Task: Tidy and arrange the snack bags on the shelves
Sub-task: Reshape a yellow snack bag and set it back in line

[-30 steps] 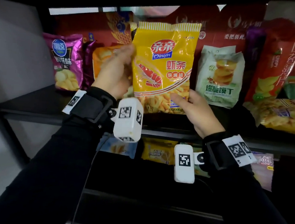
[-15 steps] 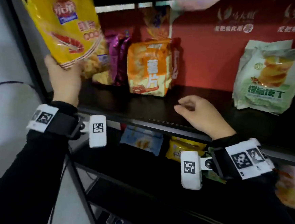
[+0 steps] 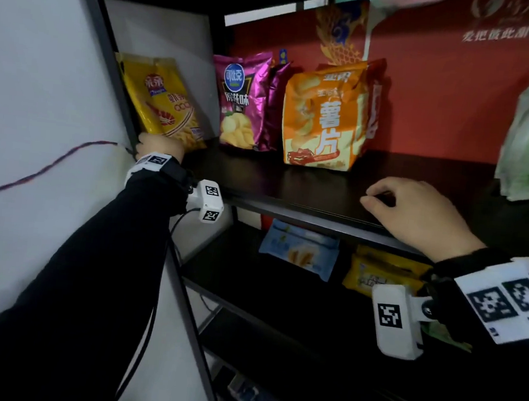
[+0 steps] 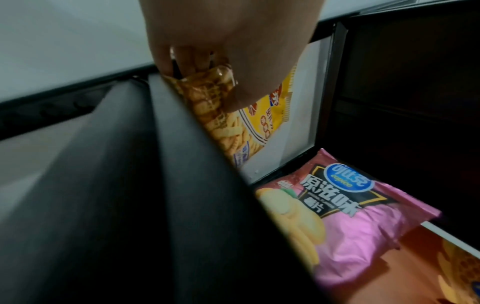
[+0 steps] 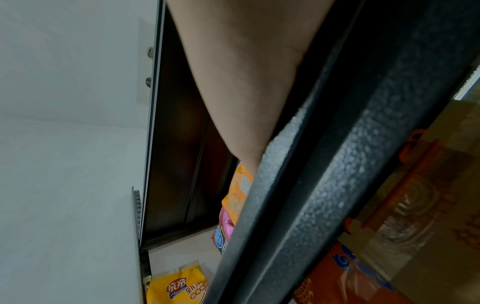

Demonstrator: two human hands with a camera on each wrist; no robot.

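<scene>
Lowered since earlier, yellow shrimp-stick bag point(image 3: 165, 102) stands at shelf point(image 3: 305, 187) left end, top tilted left; left hand point(image 3: 160, 146) pinches its bottom; right hand point(image 3: 414, 212) rests loosely curled.

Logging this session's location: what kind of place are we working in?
Probably a small shop or a mock retail display. A black metal shelf carries rows of packaged snacks facing outward, such as the yellow bag and the orange bag, with a red printed banner behind.
</scene>
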